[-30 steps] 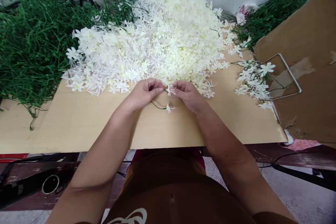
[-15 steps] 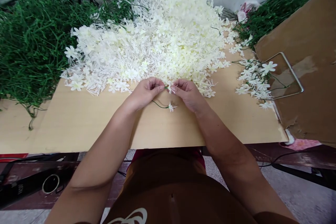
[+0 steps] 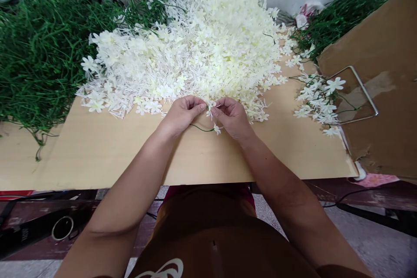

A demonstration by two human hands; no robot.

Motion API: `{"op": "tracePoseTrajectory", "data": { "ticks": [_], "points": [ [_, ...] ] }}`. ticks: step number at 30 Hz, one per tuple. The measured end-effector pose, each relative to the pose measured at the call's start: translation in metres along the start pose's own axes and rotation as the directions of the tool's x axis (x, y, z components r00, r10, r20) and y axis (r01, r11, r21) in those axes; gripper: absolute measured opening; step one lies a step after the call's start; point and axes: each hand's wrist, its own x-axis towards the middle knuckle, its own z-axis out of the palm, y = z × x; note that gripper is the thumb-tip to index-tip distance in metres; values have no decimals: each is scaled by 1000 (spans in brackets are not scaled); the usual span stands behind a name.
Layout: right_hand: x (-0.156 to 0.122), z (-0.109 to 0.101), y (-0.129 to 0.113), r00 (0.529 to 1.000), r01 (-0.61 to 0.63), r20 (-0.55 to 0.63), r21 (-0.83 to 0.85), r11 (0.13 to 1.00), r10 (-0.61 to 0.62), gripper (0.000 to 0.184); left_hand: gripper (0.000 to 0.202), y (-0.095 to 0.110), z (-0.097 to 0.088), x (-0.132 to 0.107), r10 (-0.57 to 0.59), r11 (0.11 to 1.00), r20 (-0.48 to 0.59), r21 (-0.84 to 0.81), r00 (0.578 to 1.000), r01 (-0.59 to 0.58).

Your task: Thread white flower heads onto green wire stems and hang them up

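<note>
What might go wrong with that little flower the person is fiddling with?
The tiny flower is pinched between the left hand and right hand, so it might slip or bend. The lower flower, on a thin stem, is near the right hand and might snag. The pile lies just beyond both hands, so a nudge might spread it.

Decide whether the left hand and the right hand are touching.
Apart: the head view shows a gap between left hand and right hand, with a white flower in it.
</note>
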Motion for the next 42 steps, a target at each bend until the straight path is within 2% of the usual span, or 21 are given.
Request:
{"op": "tracePoseTrajectory", "data": {
  "ticks": [4,9,13,18,25,31,37,42],
  "points": [
    [0,-1,4,999,-35,11,7,999,35,43,17,-2,3,1,9,1000,-6,-14,1000,-9],
    [2,-1,5,994,-103,-9,147,984,105,50,22,-8,8,3,41,998,4,-48,999,-41],
    [2,-1,6,990,-143,14,206,968,143,50,23,-11,8,3,66,998,13,-15,998,-66],
    [1,-1,3,985,-167,-7,162,973,171,50,21,-9,8,2,50,996,-1,78,999,-50],
    [2,0,-3,982,-186,56,94,978,181,49,7,-5,8,4,23,995,1,98,1000,-23],
    [3,2,1,986,-164,13,98,982,163,50,6,-3,8,4,11,993,6,121,1000,-12],
    [2,-3,3,977,-212,57,269,939,204,47,12,-5,7,3,40,996,19,82,999,-41],
    [3,-7,1,966,-257,116,360,897,231,36,19,-1,4,3,50,969,-7,241,999,-47]
  ]
}}
